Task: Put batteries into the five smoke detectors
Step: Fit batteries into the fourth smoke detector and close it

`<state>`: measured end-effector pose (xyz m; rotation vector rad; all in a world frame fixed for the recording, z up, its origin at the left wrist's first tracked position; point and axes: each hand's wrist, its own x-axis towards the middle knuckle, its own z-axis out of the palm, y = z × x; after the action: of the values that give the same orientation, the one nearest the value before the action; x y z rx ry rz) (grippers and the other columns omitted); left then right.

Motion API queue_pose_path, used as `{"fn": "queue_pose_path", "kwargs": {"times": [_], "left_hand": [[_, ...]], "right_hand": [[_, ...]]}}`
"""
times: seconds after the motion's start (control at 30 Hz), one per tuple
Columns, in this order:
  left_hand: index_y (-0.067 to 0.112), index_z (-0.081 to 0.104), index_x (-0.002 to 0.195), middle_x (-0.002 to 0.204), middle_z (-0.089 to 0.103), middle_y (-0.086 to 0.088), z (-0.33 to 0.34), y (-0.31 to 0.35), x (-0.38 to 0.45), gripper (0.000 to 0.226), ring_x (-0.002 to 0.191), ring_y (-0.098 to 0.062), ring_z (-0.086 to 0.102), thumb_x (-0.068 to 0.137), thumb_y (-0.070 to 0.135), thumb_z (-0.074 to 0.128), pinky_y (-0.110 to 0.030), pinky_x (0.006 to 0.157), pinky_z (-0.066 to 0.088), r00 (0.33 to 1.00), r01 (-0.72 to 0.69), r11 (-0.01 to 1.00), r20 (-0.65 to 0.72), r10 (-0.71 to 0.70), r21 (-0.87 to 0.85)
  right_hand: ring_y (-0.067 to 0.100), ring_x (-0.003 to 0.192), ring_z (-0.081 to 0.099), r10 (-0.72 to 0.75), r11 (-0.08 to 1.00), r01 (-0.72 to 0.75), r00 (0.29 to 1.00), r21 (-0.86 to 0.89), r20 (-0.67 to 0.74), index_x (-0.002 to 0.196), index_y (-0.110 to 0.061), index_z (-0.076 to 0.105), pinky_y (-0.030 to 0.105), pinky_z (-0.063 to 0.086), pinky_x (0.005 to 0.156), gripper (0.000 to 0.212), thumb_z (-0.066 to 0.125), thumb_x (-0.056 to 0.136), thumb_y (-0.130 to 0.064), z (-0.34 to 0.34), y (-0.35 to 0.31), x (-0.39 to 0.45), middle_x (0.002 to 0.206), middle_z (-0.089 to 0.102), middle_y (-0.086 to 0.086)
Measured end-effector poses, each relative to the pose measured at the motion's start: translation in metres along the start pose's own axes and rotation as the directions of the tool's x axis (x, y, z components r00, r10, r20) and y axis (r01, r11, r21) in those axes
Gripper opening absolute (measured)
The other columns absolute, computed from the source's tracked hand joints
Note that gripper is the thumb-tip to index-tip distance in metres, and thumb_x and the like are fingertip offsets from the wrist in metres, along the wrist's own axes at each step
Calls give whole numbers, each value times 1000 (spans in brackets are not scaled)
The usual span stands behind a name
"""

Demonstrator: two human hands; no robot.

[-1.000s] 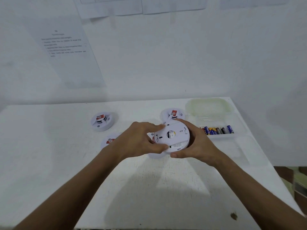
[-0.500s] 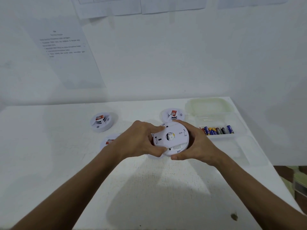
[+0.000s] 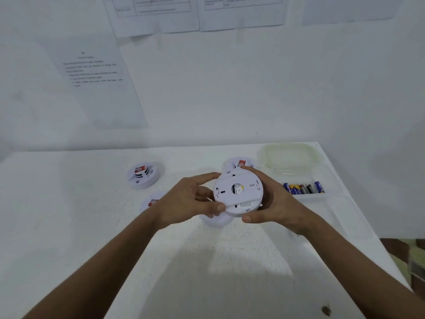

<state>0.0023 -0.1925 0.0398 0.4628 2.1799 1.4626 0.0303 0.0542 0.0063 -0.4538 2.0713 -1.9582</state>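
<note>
Smoke detector (image 3: 238, 192), white, round, back side up, held above the table (image 3: 69, 226) between both hands; left hand (image 3: 190, 201) grasping its left edge, thumb at the lower rim; right hand (image 3: 273, 203) curled round its right edge. Second detector (image 3: 216, 221) partly hidden just beneath; third (image 3: 239, 163) behind; fourth (image 3: 151, 202) beside the left wrist; fifth (image 3: 145, 174) farther left, apart. Batteries (image 3: 303, 188) in a row in a clear tray (image 3: 308, 196), near the right hand; lid (image 3: 289, 155) behind it. Printed sheets (image 3: 96, 72) on the wall.
</note>
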Motion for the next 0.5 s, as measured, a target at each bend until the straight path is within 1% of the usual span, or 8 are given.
{"fn": "queue_pose_path", "kwargs": {"times": [0.07, 0.13, 0.23, 0.3, 0.33, 0.4, 0.43, 0.5], "left_hand": [[29, 40, 145, 107, 74, -4, -2, -4, 1, 83, 98, -25, 71, 76, 13, 82, -49, 97, 51, 999, 13, 1000, -34, -13, -16], [31, 46, 142, 107, 73, -3, -5, -8, 2, 79, 97, -25, 71, 75, 11, 82, -51, 97, 50, 999, 6, 1000, -54, -7, -29], [30, 49, 140, 110, 71, -3, -6, -13, 2, 76, 95, -25, 71, 75, 7, 81, -51, 96, 51, 997, 10, 999, -75, -13, -40], [25, 54, 136, 112, 70, -1, -5, -15, 2, 68, 92, -24, 72, 76, 5, 80, -50, 96, 51, 990, 11, 999, -138, -15, -30], [24, 58, 132, 112, 71, 2, -4, -15, 2, 60, 92, -22, 72, 78, 6, 78, -50, 95, 52, 986, 1, 1000, -168, -3, -10], [29, 64, 125, 111, 71, 5, -2, -12, 2, 44, 94, -19, 71, 85, 13, 72, -46, 96, 52, 982, -18, 1000, -188, 19, 9], [32, 63, 126, 111, 71, 5, -1, -10, 1, 39, 97, -18, 71, 89, 20, 68, -43, 96, 52, 985, -24, 1000, -170, 22, -13], [35, 57, 133, 117, 70, 4, 1, -6, 0, 39, 99, -18, 70, 94, 37, 59, -38, 96, 53, 993, -7, 994, -115, -5, -107]], "right_hand": [[13, 124, 59, 52, 996, -54, 998, 66, 22, 141, -41, 44, 33, 56, 92, 74, 77, 82, -13, 0, -3, 1, 138, 58, -11], [17, 119, 64, 129, 983, -129, 992, 134, 12, 140, -43, 45, 35, 56, 93, 60, 66, 88, -22, -1, -7, 2, 137, 61, -8], [26, 104, 71, 213, 968, -214, 977, 129, 26, 136, -51, 44, 36, 59, 88, 59, 65, 86, -29, -2, -10, 6, 122, 70, 1], [32, 97, 73, 233, 967, -234, 972, 97, 21, 134, -55, 42, 35, 60, 83, 59, 66, 88, -27, -2, -11, 8, 115, 73, 3], [33, 95, 73, 227, 970, -226, 974, 86, 2, 136, -54, 42, 36, 60, 84, 61, 67, 90, -23, -1, -10, 9, 115, 73, 4], [35, 94, 73, 186, 981, -181, 981, 72, -59, 141, -47, 44, 40, 60, 88, 64, 69, 90, -17, 0, -10, 10, 115, 73, 7], [35, 93, 73, 161, 985, -155, 983, 69, -87, 141, -44, 46, 41, 60, 88, 63, 69, 89, -16, 2, -9, 10, 116, 72, 8], [33, 93, 73, 119, 992, -110, 984, 68, -135, 137, -43, 51, 38, 60, 87, 56, 68, 91, -18, 5, -8, 10, 118, 72, 6]]}}
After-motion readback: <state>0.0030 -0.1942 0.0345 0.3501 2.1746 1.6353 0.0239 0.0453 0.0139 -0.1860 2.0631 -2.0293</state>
